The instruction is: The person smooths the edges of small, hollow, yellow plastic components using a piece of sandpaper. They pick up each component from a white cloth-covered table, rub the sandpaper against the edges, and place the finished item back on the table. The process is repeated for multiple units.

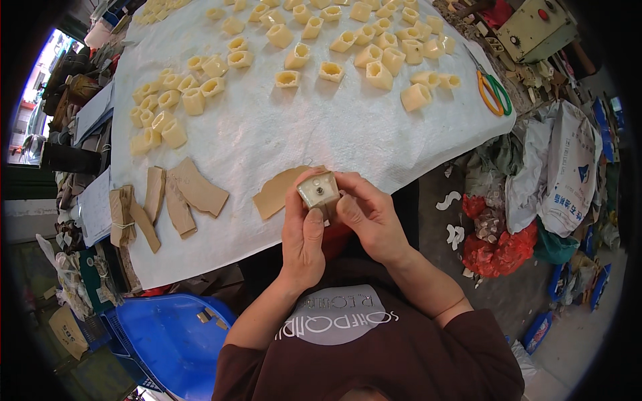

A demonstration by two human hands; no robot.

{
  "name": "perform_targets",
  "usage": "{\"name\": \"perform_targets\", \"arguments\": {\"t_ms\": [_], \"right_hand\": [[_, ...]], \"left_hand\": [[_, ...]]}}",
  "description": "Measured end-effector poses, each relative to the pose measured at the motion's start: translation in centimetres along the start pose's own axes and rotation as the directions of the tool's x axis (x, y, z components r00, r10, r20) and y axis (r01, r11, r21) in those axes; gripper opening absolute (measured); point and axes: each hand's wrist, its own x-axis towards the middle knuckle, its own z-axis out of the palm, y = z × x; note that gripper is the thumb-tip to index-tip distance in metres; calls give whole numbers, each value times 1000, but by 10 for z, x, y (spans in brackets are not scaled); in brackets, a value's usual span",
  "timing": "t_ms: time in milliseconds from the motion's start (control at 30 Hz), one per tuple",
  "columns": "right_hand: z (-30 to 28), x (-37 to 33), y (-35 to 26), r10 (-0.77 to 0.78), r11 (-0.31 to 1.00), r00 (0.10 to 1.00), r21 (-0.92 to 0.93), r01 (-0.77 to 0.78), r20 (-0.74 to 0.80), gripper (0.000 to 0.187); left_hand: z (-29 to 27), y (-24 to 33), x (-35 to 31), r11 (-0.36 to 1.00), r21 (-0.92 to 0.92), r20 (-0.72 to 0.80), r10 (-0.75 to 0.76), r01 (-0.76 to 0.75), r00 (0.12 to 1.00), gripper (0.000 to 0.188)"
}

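My left hand (302, 237) and my right hand (373, 220) are both closed around a small pale block (318, 190) at the near edge of the table. Its top face is four-sided, with a dark, screw-like spot in the middle; what it is exactly I cannot tell. My left fingers press its left side, and my right thumb and fingers hold the right. Just behind and left of it lies a flat brown sheet piece (273, 194) with a curved edge, partly hidden by my left hand and the block. Farther back stand several hollow, pale-yellow translucent pieces (287, 79).
A white sheet (247, 147) covers the table. More brown strips (180, 200), one bundle tied, lie left. Scissors (493, 93) with orange and green handles rest at the right edge. A blue tub (177, 341) stands below left. Bags (498, 247) crowd the floor at right.
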Motion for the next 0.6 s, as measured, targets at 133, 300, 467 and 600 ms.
{"name": "perform_targets", "arguments": {"t_ms": [133, 300, 467, 600], "right_hand": [[0, -3, -12, 170, 971, 985, 166, -169, 8, 32], [2, -4, -11, 164, 972, 986, 170, -159, -16, 23], [13, -3, 5, -278, 957, 959, -105, 271, -53, 22], [8, -5, 14, -261, 954, 963, -174, 245, -74, 17]], "left_hand": [[3, 10, 1, 981, -155, 2, -120, 119, 993, 41], [11, 17, 2, 960, -211, -57, -202, 186, 978, 35], [10, 7, -4, 967, -232, -96, -132, 106, 987, 32], [6, -1, -4, 962, -220, -65, -180, 162, 982, 32]]}}
